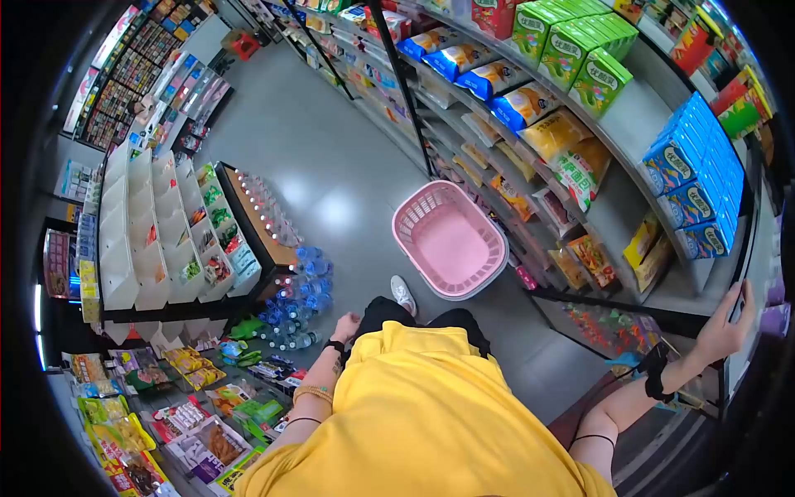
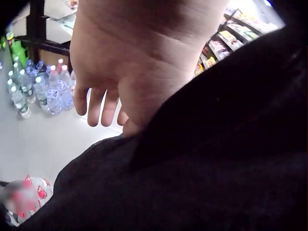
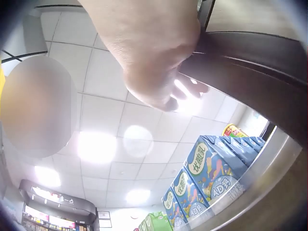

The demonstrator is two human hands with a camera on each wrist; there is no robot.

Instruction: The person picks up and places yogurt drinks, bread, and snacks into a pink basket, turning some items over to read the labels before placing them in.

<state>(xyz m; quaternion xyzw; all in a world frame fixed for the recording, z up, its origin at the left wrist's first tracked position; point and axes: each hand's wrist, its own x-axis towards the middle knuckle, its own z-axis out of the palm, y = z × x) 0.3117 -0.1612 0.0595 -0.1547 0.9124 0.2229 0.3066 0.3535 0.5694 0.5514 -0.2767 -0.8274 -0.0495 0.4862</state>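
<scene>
Your right hand (image 1: pixel 719 333) is raised at the near end of the shelf (image 1: pixel 638 116), beside its dark end frame, with the fingers mostly straight and the thumb apart from them. Whether they touch that frame, you cannot tell from here. The blue boxes (image 1: pixel 700 178) are what those fingers are nearest to: they stand upright in rows toward the shelf's near corner, their printed fronts close to its front edge, and a gap lies between them and your fingertips (the right wrist view shows it plainly). Farther along the same shelf, toward its far end, the green boxes (image 1: pixel 571 50) stand packed together.

Your left hand (image 2: pixel 134 57) hangs low beside your black trousers (image 1: pixel 377 319), its fingers loosely bent, slightly spread and holding nothing. The plastic bottles (image 1: pixel 306 290) stand on the floor off to its side, apart from those fingers.

The pink basket (image 1: pixel 451 240) sits on the floor ahead of you, just past your white shoe (image 1: pixel 403 294) and near the foot of the shelving, well apart from both hands.
</scene>
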